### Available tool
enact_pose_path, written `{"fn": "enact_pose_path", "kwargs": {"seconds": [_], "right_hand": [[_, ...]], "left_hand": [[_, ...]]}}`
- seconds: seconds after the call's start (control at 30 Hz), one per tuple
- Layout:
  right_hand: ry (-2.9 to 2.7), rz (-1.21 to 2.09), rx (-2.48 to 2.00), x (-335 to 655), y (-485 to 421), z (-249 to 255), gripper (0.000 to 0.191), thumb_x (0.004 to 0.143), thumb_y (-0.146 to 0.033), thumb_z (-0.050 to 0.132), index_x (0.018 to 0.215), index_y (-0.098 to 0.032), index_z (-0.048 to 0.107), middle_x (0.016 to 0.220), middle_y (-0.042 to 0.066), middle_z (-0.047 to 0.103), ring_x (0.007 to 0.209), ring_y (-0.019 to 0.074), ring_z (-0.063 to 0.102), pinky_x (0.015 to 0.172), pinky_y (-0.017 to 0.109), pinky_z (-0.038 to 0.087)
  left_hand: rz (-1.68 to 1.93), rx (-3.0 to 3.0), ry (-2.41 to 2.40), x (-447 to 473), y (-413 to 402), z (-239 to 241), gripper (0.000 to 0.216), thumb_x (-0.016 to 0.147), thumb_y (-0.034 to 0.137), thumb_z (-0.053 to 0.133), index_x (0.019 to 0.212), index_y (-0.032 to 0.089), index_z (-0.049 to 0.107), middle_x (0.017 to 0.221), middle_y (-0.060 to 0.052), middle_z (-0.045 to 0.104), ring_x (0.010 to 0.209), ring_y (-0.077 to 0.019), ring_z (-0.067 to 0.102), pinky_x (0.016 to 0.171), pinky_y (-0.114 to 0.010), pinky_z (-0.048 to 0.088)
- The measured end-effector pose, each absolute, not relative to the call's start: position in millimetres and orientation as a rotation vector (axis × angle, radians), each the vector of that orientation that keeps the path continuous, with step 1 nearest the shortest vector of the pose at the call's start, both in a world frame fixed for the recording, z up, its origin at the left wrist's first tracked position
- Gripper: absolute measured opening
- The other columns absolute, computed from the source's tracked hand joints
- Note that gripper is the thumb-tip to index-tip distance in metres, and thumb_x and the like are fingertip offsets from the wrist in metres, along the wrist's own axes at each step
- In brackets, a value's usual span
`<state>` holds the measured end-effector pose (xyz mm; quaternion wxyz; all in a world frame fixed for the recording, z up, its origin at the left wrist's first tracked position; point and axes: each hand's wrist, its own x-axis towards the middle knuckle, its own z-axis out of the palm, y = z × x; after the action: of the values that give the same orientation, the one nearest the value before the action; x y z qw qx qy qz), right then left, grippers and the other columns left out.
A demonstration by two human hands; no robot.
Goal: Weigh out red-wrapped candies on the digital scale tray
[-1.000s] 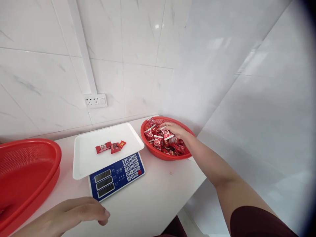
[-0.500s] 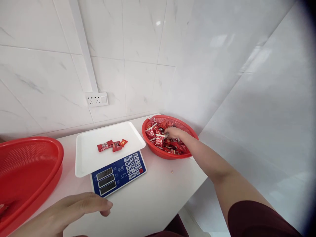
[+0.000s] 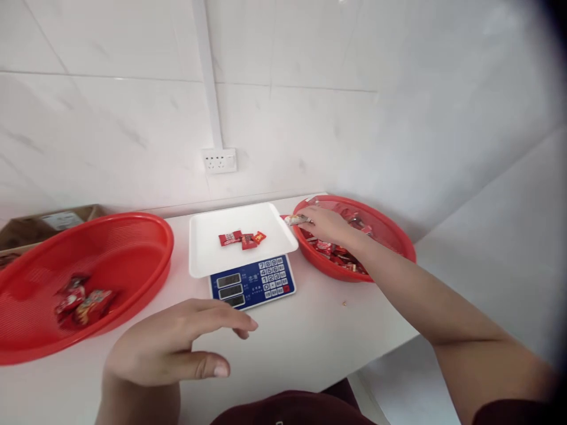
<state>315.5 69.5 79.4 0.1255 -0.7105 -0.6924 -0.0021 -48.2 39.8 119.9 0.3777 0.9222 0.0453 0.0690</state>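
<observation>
My right hand [image 3: 325, 224] is over the near-left rim of the right red basket [image 3: 319, 264], its fingers pinching a small pale wrapped packet [image 3: 297, 219] close to the scale tray's right edge. Many red wrapped packets [image 3: 325, 247] lie in that basket. Several red packets [image 3: 248, 241] rest in the middle of the white tray [image 3: 212, 260] on a blue digital scale [image 3: 252, 282]. In front of the scale, my left hand [image 3: 181, 339] hovers with thumb and fingers apart, holding nothing. The scale's display digits are too blurred to read.
At left stands another red basket [image 3: 150, 248] with a few packets [image 3: 86, 304] at its bottom. Behind it is a brown cardboard box [image 3: 91, 212]. A wall socket [image 3: 220, 160] is above the scale. A tiny crumb [image 3: 344, 303] lies on the white table [image 3: 301, 342].
My right hand has risen from among the packets and moved toward the tray, carrying a pale packet. The view has swung left, showing more of the left basket and my left hand.
</observation>
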Motion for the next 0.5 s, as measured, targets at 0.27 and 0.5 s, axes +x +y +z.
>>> {"fn": "enact_pose_path", "kwargs": {"seconds": [0.27,0.5], "right_hand": [[-1.986,0.254,-1.843,243.2,118.3,78.5,0.051,0.083,-0.031,0.054,0.132,-0.031,0.04,0.133,0.007,0.047,0.108,0.0285,0.054,0.09,0.043,0.044],[-1.236,1.204,-1.343,274.3,100.9,72.0,0.061,0.079,-0.017,0.055,0.135,-0.022,0.032,0.104,0.008,0.065,0.086,0.0168,0.064,0.079,0.034,0.053]], "left_hand": [[0.213,2.312,0.078,-48.0,36.3,121.8,0.041,0.085,0.036,0.054,0.123,0.022,0.048,0.108,-0.01,0.064,0.098,-0.019,0.061,0.086,-0.029,0.048],[0.169,2.372,0.202,-56.2,39.4,117.9,0.041,0.084,0.038,0.055,0.123,0.028,0.05,0.112,-0.006,0.065,0.1,-0.0189,0.061,0.087,-0.027,0.049]]}}
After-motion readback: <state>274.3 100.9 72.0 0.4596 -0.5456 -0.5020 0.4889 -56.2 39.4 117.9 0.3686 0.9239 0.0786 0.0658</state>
